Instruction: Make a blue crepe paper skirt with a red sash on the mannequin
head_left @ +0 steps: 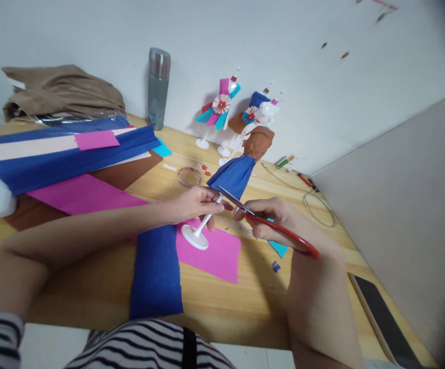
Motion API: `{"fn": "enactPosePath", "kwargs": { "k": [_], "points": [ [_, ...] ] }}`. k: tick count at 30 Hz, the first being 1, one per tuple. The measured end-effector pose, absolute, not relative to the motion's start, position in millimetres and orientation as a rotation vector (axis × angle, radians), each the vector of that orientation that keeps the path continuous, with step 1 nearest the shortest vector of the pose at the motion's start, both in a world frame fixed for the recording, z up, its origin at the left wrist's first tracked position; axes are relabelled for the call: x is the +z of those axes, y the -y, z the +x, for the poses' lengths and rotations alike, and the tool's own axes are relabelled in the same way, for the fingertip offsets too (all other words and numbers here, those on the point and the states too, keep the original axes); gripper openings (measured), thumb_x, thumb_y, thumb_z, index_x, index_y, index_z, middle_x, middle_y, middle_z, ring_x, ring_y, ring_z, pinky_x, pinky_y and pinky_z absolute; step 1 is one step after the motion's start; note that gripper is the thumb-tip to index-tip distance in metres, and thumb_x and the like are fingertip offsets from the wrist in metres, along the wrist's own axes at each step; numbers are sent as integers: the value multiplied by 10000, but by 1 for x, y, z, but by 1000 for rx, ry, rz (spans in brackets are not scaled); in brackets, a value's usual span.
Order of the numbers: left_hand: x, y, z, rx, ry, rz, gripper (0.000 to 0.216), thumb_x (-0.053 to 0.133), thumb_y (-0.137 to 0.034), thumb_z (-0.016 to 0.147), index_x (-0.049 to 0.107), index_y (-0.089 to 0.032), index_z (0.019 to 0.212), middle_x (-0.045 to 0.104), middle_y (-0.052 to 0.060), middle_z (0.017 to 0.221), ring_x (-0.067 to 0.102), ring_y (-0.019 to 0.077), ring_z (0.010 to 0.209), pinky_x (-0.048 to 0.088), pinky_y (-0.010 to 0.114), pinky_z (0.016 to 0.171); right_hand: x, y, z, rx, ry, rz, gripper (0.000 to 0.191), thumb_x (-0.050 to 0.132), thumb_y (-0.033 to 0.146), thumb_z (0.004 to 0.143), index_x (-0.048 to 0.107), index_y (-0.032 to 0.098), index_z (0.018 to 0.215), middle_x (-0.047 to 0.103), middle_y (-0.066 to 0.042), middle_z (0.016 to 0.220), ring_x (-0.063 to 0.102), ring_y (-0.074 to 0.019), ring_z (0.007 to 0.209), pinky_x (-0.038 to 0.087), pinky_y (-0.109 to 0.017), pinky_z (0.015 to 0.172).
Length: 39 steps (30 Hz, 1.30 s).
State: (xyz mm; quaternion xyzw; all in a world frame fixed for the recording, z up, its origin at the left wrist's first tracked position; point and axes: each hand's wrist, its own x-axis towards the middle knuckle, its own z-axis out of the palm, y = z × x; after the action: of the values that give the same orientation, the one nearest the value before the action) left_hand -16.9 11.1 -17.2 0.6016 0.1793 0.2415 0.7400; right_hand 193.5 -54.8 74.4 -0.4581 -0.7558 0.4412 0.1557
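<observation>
A small white mannequin stand [195, 237] leans over the table, dressed in a brown top and a blue crepe-paper skirt [233, 174]. My left hand [195, 204] is closed on its stem just below the skirt's hem. My right hand [279, 221] grips red-handled scissors [268, 221], whose blades point left and reach the skirt's lower edge. Under the stand lie a blue crepe sheet [156, 274] and a pink sheet [214, 253].
Two more dressed mannequins [218, 110] stand by the wall beside a grey flask [157, 87]. Rolls and sheets of blue, white, pink and brown paper [68, 154] cover the left side. A tape ring [189, 176], a wire loop [318, 207] and a phone [383, 320] lie nearby.
</observation>
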Motion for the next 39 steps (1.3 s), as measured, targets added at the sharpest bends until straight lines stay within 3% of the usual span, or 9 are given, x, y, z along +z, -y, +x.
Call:
{"fn": "enactPosePath", "kwargs": {
  "k": [4, 11, 17, 24, 29, 39],
  "points": [
    [-16, -11, -17, 518, -408, 1343, 267, 627, -275, 895, 658, -80, 1074, 606, -27, 607, 597, 97, 458, 435, 200, 467, 73, 55, 196, 1288, 2144, -1322, 628, 638, 761, 729, 654, 145, 851, 486, 29, 580, 367, -94, 499, 347, -255, 483],
    [-9, -8, -17, 512, -484, 1346, 177, 590, -181, 903, 663, -79, 1028, 596, -38, 593, 580, 84, 454, 431, 193, 486, 73, 55, 201, 1258, 2195, -1333, 654, 597, 772, 756, 665, 131, 867, 390, 54, 560, 288, -81, 498, 278, -244, 459],
    [-11, -11, -16, 537, -516, 1316, 101, 620, -191, 876, 629, -95, 906, 603, -34, 624, 594, 91, 443, 452, 207, 484, 77, 56, 206, 1226, 2271, -1373, 689, 558, 789, 771, 662, 115, 876, 434, 37, 587, 331, -88, 519, 303, -246, 480],
    [-14, -15, -17, 560, -518, 1389, 236, 712, -330, 812, 598, -123, 805, 579, -37, 579, 608, 105, 472, 422, 205, 467, 74, 53, 211, 1244, 2415, -1269, 684, 493, 756, 837, 625, 106, 1001, 621, -61, 766, 534, -157, 657, 458, -275, 599],
    [-15, -15, -17, 570, -507, 1402, 307, 736, -398, 781, 599, -124, 800, 580, -37, 587, 612, 105, 479, 409, 202, 464, 73, 51, 212, 1241, 2391, -1255, 704, 507, 757, 832, 629, 99, 1050, 642, -77, 818, 549, -160, 664, 468, -281, 592],
    [-7, -9, -16, 544, -527, 1418, 177, 631, -227, 862, 550, -135, 735, 549, -45, 566, 577, 84, 457, 413, 196, 484, 67, 50, 213, 1286, 2308, -1249, 643, 500, 763, 830, 638, 173, 1045, 640, -58, 848, 545, -174, 672, 471, -305, 630]
  ]
}}
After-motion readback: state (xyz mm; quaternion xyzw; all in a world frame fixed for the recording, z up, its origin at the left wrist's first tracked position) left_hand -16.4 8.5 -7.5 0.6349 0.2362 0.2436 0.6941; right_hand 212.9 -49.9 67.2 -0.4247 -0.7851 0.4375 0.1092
